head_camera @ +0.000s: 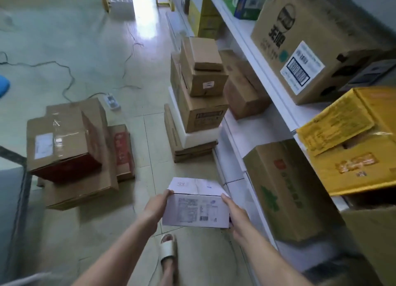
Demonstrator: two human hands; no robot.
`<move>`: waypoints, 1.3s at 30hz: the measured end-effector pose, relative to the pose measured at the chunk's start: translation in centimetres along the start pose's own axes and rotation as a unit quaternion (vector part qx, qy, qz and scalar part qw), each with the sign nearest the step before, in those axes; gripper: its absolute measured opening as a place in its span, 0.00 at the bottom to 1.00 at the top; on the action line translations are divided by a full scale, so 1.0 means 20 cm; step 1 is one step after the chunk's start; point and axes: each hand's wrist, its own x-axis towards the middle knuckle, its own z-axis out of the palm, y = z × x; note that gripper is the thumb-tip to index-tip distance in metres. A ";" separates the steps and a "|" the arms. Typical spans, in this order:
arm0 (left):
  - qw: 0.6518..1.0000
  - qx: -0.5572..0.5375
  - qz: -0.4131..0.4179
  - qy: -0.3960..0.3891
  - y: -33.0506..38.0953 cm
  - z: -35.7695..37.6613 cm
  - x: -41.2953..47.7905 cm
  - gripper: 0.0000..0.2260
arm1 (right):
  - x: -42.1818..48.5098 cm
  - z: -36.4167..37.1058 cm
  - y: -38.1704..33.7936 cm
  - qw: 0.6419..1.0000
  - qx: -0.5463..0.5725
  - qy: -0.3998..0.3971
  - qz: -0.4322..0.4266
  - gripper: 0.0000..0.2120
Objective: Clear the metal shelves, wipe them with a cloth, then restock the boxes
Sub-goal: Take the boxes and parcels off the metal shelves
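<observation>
I carry a small white box [197,204] with a printed label and barcode in front of me, above the floor. My left hand [157,206] grips its left side and my right hand [236,216] grips its right side. The white metal shelves [260,66] run along the right. On them stand a brown box with a green print [285,191], a yellow box [351,148], a large brown box with a white label [300,43] and a plain brown box [242,86].
A stack of brown boxes on a white box [197,92] stands on the floor by the shelf. Another pile of brown boxes [70,150] lies at the left. A power strip [112,102] and cables cross the tiled floor. My slippered foot [168,253] is below the box.
</observation>
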 end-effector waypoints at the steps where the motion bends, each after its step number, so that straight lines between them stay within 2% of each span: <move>1: 1.000 0.013 0.000 -0.006 0.00 0.02 0.07 0.11 | 0.06 0.01 0.00 1.000 -0.005 0.000 0.002 0.15; 6: 0.997 0.077 0.007 -0.019 -0.08 0.19 0.63 0.16 | 0.68 0.06 0.10 0.997 -0.063 0.024 0.020 0.16; 9: 0.994 0.099 0.037 -0.008 -0.24 0.35 1.02 0.15 | 1.15 0.08 0.20 0.993 -0.107 0.042 -0.010 0.21; 12: 0.990 0.123 0.066 -0.018 -0.45 0.51 1.35 0.20 | 1.58 0.08 0.31 0.986 -0.157 0.051 -0.036 0.17; 14: 0.987 0.137 0.077 -0.032 -0.61 0.63 1.58 0.17 | 1.90 0.04 0.40 0.975 -0.213 0.055 -0.038 0.22; 19: 0.978 0.167 0.102 -0.069 -0.99 0.86 2.18 0.26 | 2.59 -0.06 0.71 0.940 -0.335 0.057 -0.039 0.25; 24: 0.967 0.200 0.118 -0.107 -1.27 1.03 2.58 0.32 | 3.10 -0.09 0.97 0.962 -0.272 0.034 0.002 0.22; 26: 0.967 0.201 0.112 -0.110 -1.32 1.09 2.68 0.34 | 3.23 -0.09 1.02 0.965 -0.261 0.030 0.006 0.25; 29: 0.974 0.173 0.109 -0.098 -1.30 1.16 2.78 0.36 | 3.26 -0.08 1.00 0.959 -0.277 0.045 -0.028 0.23; 31: 0.977 0.162 0.096 -0.096 -1.26 1.21 2.81 0.35 | 3.24 -0.10 0.98 0.949 -0.313 0.026 -0.029 0.25; 36: 0.979 0.181 0.065 -0.073 -1.16 1.24 2.80 0.35 | 3.16 -0.12 0.96 0.929 -0.368 -0.043 -0.015 0.20; 39: 0.972 0.202 0.059 -0.103 -1.07 1.24 2.74 0.33 | 3.08 -0.10 0.93 0.925 -0.375 -0.047 -0.027 0.20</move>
